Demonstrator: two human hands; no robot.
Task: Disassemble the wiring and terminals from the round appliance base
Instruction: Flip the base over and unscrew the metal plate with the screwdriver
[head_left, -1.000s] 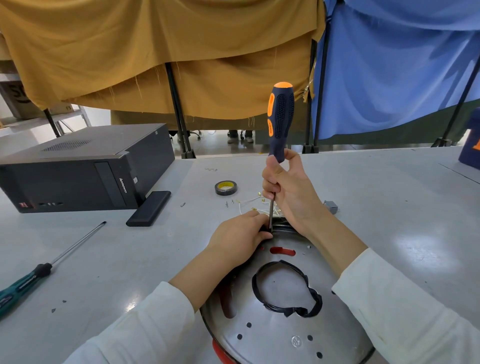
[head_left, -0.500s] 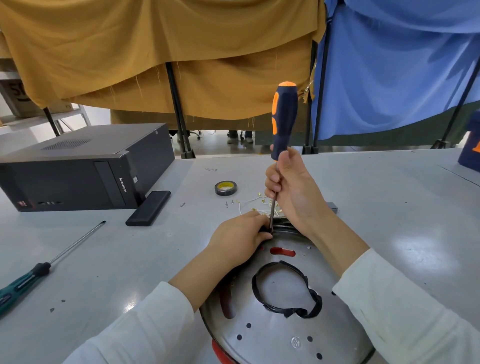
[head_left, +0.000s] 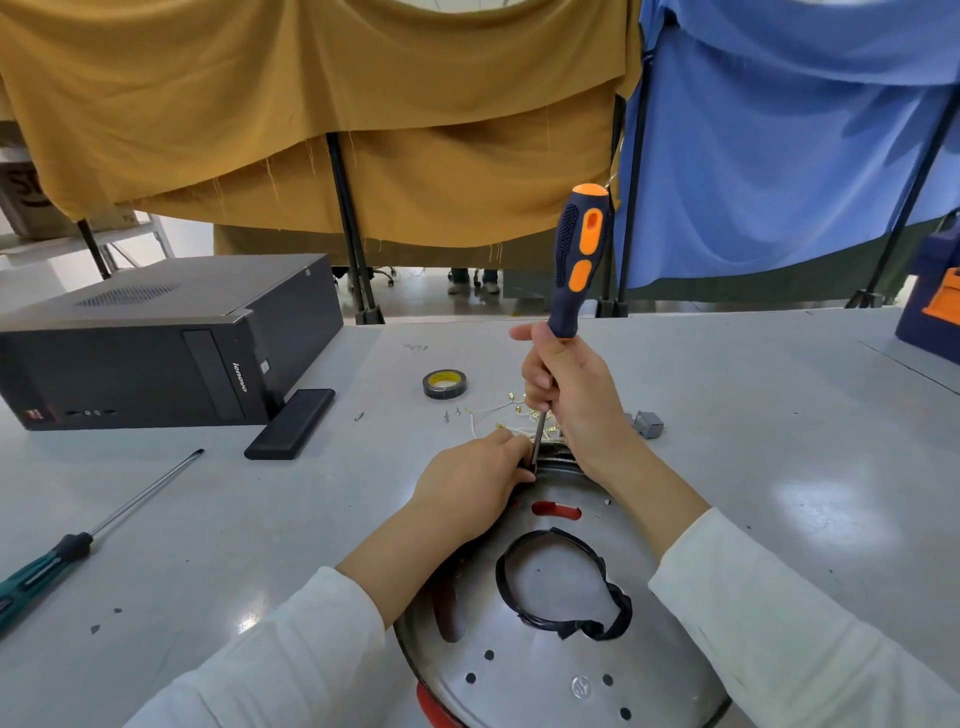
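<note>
The round metal appliance base (head_left: 545, 670) lies flat on the table in front of me, with a black gasket loop (head_left: 563, 587) on its plate. My right hand (head_left: 576, 400) grips the lower end of an upright blue-and-orange screwdriver (head_left: 576, 260), its tip down at the base's far rim. My left hand (head_left: 472, 488) rests on that rim and pinches something small beside the tip; what it holds is hidden. White wires with brass terminals (head_left: 506, 418) lie just beyond the base.
A black computer case (head_left: 156, 348) and a flat black device (head_left: 291, 423) sit at the left. A green-handled screwdriver (head_left: 78, 545) lies near the left edge. Tape roll (head_left: 444, 384), loose screws (head_left: 451, 414) and a grey part (head_left: 648, 423) lie behind the base.
The screwdriver's handle has turned in my right hand and leaned slightly right; the grip has shifted lower. My left hand and the base have stayed put.
</note>
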